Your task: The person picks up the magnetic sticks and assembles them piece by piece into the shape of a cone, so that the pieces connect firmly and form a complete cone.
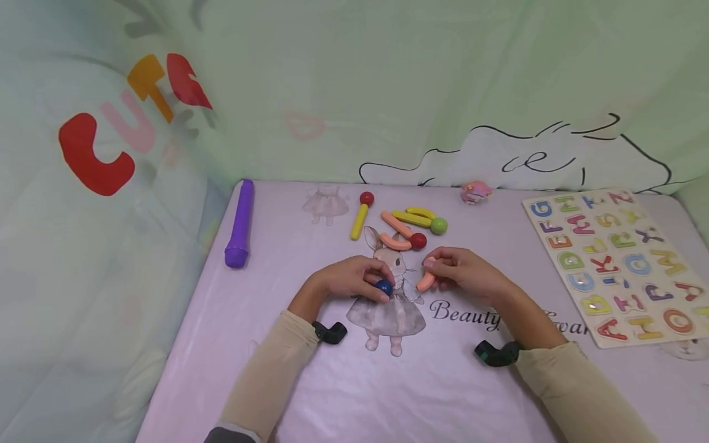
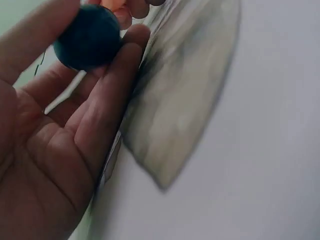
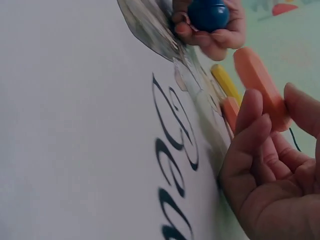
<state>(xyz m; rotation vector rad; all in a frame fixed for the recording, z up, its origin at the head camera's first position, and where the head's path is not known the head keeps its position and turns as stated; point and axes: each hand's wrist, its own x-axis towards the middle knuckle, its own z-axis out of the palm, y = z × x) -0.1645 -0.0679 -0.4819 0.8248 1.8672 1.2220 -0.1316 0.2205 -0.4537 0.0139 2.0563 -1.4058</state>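
Between the thumb and fingers of my left hand (image 1: 360, 278) is a small blue ball (image 1: 384, 287), also seen in the left wrist view as a dark blue ball (image 2: 87, 37). My right hand (image 1: 462, 274) pinches a curved orange stick (image 1: 426, 281), which points toward the left hand; in the right wrist view the orange stick (image 3: 262, 90) tilts upward. The two hands face each other over the printed rabbit. Just beyond them lie orange sticks (image 1: 396, 224) joined to a red ball (image 1: 418, 240), and yellow sticks (image 1: 412, 218) with a green ball (image 1: 439, 226).
A yellow stick (image 1: 359, 223) topped by a red ball (image 1: 367, 198) lies farther back. At the left edge is a purple toy microphone (image 1: 240, 227). A wooden alphabet board (image 1: 615, 264) occupies the right side, with a small pink figure (image 1: 476, 192) near the back wall.
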